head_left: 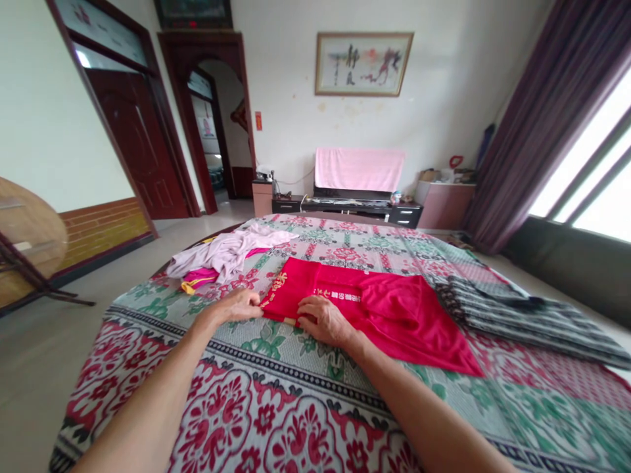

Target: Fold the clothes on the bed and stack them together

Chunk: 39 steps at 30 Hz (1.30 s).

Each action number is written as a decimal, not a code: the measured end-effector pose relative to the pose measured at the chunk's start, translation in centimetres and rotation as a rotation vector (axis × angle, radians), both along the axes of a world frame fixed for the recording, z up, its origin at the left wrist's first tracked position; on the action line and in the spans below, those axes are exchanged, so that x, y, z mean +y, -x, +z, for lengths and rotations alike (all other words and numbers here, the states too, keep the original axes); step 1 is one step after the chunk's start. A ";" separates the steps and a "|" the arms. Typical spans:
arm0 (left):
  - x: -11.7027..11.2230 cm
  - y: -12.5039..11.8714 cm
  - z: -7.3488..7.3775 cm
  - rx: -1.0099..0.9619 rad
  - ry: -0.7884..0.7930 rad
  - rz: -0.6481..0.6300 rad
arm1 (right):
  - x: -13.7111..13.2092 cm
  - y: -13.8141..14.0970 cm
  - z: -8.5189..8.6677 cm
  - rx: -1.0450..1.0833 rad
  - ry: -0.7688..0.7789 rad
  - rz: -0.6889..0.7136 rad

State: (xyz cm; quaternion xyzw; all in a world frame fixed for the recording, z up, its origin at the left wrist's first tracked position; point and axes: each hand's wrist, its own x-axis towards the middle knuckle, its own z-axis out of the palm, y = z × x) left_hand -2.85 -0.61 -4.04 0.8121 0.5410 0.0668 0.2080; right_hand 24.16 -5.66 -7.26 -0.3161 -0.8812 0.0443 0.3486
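A red garment (340, 289) with white and yellowish lettering lies on the patterned tablecloth in front of me, its left part folded over and its right part loose and wrinkled. My left hand (239, 307) pinches the near left corner, and its fingertips are partly hidden at the edge. Over the near edge, just right of that corner, my right hand (325, 322) has its fingers bent and closed on the cloth. A pale strip shows under the edge between the two hands. I cannot tell the exact kind of garment.
To the left a heap of pale pink clothes (231, 253) with magenta and yellow pieces lies on the tablecloth (217, 407). A black-and-white striped garment (517, 318) lies at the right. Beyond the table stands a low cabinet (407, 215); a round wooden board (29, 243) stands at far left.
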 end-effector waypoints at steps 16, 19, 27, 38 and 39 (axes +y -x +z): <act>-0.2 0.5 1.1 -0.115 0.162 -0.020 | -0.1 -0.2 0.2 0.023 0.034 0.053; -0.2 0.8 1.0 -0.217 0.205 -0.018 | 0.0 -0.2 0.2 0.013 0.036 0.077; 1.4 0.2 -1.0 -0.152 0.067 0.219 | 0.4 -0.1 -0.1 0.006 0.024 0.055; 2.8 0.5 -3.2 -0.045 -0.065 0.143 | 0.7 0.1 -0.7 -0.011 -0.045 0.060; 3.1 0.6 -3.5 -0.044 -0.067 0.143 | 0.7 0.1 -0.8 -0.016 -0.046 0.059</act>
